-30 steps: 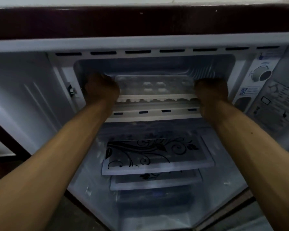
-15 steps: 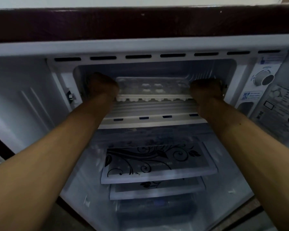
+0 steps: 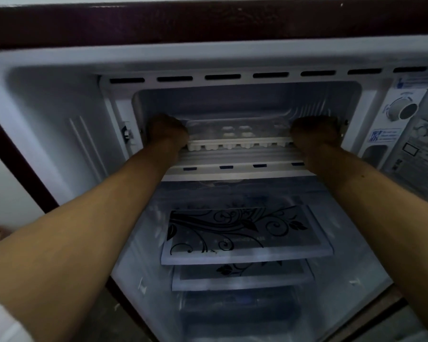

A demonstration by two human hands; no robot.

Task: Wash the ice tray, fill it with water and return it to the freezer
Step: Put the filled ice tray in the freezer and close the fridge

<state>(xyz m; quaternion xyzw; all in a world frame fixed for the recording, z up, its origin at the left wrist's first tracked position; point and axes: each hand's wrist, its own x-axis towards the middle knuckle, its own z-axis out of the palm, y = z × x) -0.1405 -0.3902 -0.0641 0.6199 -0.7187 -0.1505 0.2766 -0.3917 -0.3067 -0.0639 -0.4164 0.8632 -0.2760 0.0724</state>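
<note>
A white ice tray point(image 3: 237, 138) lies level inside the freezer compartment point(image 3: 245, 102) at the top of the open fridge, its near edge just behind the compartment's front lip. My left hand point(image 3: 167, 130) grips the tray's left end and my right hand point(image 3: 314, 133) grips its right end. Both forearms reach up into the opening. The fingers are hidden around the tray ends. Water in the cells cannot be made out in the dim light.
A thermostat dial point(image 3: 403, 110) and labels sit right of the freezer opening. Below are two glass shelves with a black floral print point(image 3: 240, 233) and a clear drawer point(image 3: 240, 314). The maroon fridge top point(image 3: 208, 23) runs overhead.
Both hands have pushed the ice tray a little deeper into the freezer compartment. The view has tilted slightly, so the opening sits lower in the frame.
</note>
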